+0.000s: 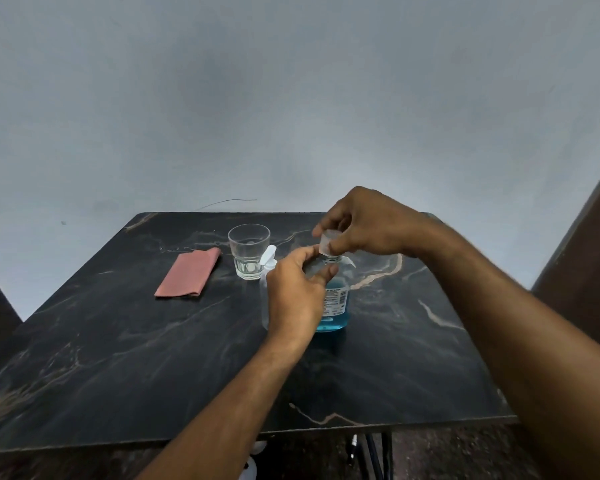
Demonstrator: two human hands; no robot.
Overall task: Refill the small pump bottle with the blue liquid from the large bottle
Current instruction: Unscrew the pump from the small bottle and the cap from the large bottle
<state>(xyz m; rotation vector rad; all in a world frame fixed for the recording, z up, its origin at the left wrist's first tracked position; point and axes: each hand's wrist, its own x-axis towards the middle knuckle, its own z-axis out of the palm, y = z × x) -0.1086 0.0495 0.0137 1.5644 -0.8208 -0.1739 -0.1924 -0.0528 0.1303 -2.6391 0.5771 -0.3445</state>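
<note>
On the dark worktop (118, 358), the left hand (297, 292) curls round the large bottle (335, 306) of blue liquid, hiding its left side. Above its neck, the right hand (364, 226) pinches the clear cap (328, 242). The small pump bottle (268, 268) stands just left, mostly hidden.

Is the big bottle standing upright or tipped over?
Upright. The big bottle stands on the table, blue liquid level at its bottom; the left hand holds it.

Dim, even light with a grey-blue cast — no clear source. The wall (291, 98) darkens toward the corners. The dark table (118, 358) carries only faint sheen and soft shadows. Wide-angle bending stretches the edges — detail is soft, slightly smeared.
</note>
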